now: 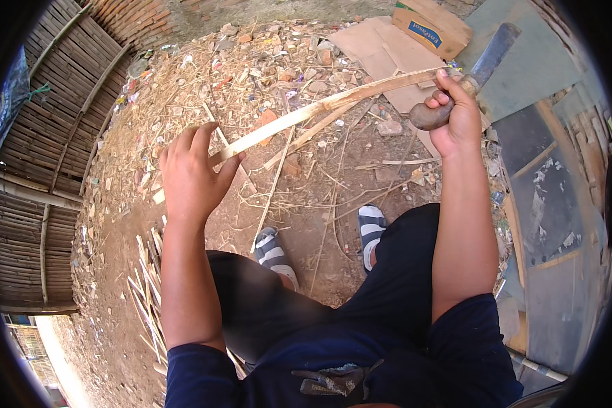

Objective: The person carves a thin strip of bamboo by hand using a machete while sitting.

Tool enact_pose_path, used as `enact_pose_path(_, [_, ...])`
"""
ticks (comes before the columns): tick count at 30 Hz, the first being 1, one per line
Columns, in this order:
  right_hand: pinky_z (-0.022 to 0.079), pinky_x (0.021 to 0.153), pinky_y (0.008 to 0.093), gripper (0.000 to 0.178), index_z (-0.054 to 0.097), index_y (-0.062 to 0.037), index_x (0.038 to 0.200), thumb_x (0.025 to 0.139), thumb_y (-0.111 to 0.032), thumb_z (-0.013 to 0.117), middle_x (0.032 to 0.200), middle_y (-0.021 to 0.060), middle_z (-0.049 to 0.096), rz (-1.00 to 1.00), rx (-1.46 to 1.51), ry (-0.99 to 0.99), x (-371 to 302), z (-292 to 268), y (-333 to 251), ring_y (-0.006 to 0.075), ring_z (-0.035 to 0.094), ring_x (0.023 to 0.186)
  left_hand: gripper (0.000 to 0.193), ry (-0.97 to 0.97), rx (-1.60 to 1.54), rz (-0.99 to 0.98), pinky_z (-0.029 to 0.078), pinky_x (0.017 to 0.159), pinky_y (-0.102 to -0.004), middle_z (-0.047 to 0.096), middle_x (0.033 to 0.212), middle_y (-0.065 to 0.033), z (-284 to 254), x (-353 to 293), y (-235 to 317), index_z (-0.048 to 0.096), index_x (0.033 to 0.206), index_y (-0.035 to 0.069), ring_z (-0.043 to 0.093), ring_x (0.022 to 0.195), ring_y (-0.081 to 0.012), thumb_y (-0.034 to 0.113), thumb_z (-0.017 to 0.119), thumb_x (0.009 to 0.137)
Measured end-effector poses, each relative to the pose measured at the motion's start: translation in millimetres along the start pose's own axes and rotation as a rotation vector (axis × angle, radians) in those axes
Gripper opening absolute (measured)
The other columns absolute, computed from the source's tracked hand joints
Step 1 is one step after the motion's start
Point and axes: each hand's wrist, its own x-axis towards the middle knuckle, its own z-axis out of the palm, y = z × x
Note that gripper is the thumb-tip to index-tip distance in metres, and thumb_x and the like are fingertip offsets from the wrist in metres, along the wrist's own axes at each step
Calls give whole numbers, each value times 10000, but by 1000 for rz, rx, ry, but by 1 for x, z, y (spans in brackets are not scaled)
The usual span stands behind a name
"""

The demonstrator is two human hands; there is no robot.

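A long, pale bamboo strip (pixel 333 101) spans the space between my hands, bowed slightly and rising to the right. My left hand (pixel 194 170) has its left end between thumb and fingers. In my right hand (pixel 457 112) is a large knife (pixel 498 53), its rounded wooden handle against the palm and its broad dark blade pointing up and away to the right. The strip's far right end meets the thumb and forefinger of that same hand. Below the held strip, another split bamboo piece (pixel 313 133) lies on the ground.
Beside my left leg lies a bundle of thin strips (pixel 146 292). A slatted bamboo wall (pixel 68 95) stands at left. Rubble and shavings (pixel 251 75) cover the ground ahead. Flattened cardboard (pixel 367 47), a cardboard box (pixel 432 28) and dark panels (pixel 551 204) lie to the right.
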Motion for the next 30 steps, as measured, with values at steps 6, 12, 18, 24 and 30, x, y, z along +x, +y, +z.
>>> enact_pose_path(6, [498,576,301,295,539,-86,1058,925,-127,799,917,30,618,28,-72,-57,-2,-1,3,99,547,660,392,-232,-268,-141,526,595,-430,683,677,-132,18,-21,-6,696,1220,85,698,640,-339,312,777,911])
enact_pose_path(12, [510,578,311,368,622,-53,1096,928,-312,825,888,33,680,-272,-717,59,-4,8,-1,104,609,676,346,-290,-436,-227,488,577,-380,652,651,-111,32,-18,-5,712,1171,65,651,592,-250,351,735,978])
enact_pose_path(18, [535,620,403,326,651,-68,1051,907,-311,812,847,84,726,-608,-1111,-421,-33,20,25,251,689,705,333,-253,-487,-293,466,569,-343,633,648,-88,39,-17,1,718,1154,51,596,579,-173,338,731,986])
enact_pose_path(24, [541,686,440,283,668,-135,1079,834,-168,804,861,131,708,-618,-1494,-686,-57,39,36,361,707,814,290,-158,-565,-291,473,570,-332,646,661,-94,40,-19,2,727,1134,44,599,580,-169,298,722,994])
enact_pose_path(30, [543,683,488,243,670,-158,1053,832,-174,769,862,106,711,-703,-1473,-532,-40,35,37,359,714,836,263,-69,-507,-266,486,563,-340,656,653,-124,32,-22,0,749,1095,39,621,559,-186,276,730,982])
